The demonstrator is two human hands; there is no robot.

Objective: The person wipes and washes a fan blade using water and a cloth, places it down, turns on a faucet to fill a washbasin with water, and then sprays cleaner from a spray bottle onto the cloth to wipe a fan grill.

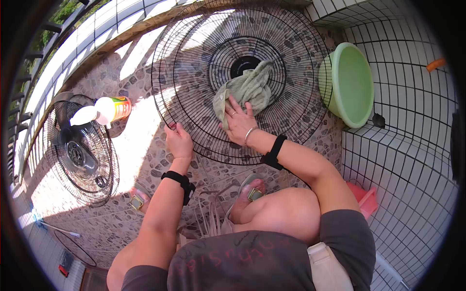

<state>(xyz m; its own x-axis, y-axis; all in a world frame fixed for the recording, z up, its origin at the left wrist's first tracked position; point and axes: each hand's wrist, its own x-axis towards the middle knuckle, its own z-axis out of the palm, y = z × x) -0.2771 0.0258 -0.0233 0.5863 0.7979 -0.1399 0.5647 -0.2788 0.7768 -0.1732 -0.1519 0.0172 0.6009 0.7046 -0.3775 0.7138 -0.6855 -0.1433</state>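
Observation:
A large round black wire fan grille (191, 72) stands in front of me over the pebble-patterned floor. My left hand (178, 141) is closed around its lower left rim. My right hand (239, 121), wearing a ring and a bracelet, rests on a crumpled grey-green cloth (257, 87). Part of the cloth passes between thumb and fingers, and it lies against the grille just below the dark centre (243, 65). Some fingertips of that hand are hidden in the folds.
A light green basin (357, 85) leans at the tiled wall on the right. On the left are a fan (77, 153) with its blades showing and a white bottle (110, 110) with a colourful label. A pink-red plastic container (363, 199) sits near my right elbow. White railing (77, 46) borders the upper left.

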